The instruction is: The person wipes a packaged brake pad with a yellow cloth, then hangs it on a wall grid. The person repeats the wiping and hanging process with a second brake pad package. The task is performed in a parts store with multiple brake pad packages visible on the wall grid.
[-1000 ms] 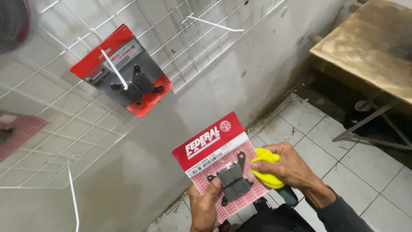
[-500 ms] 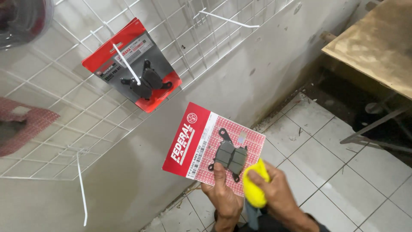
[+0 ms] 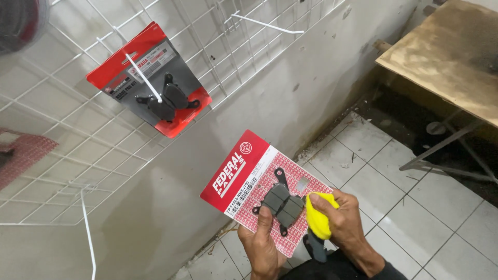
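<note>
Left hand: the left hand [image 3: 262,249] grips the lower edge of a red and white blister card holding dark grey brake pads [image 3: 270,194], thumb laid up over the front just under the pads, fingers hidden behind the card.
Right hand: the right hand [image 3: 345,228] is closed round a small yellow cloth [image 3: 317,215], pressed against the card's right edge, just beside the pads.
Dark object: something dark and narrow [image 3: 314,248] shows below the yellow cloth; what it is cannot be told.
Key relation: the card rises up and to the left from the left hand, its long axis tilted from lower right to upper left, red header farthest from the wrist; the pads lie just above the left thumb and touching-close to the left of the right hand, so the right hand is nearer to them.
Floor: pale square floor tiles [image 3: 415,197] lie below and right of both hands.
Table: a worn wooden tabletop on metal legs [image 3: 451,57] stands well to the upper right.
Wall rack: a white wire grid panel [image 3: 67,155] hangs up and left of the hands, well apart, carrying a second red and grey brake pad card on a white hook [image 3: 150,78].
</note>
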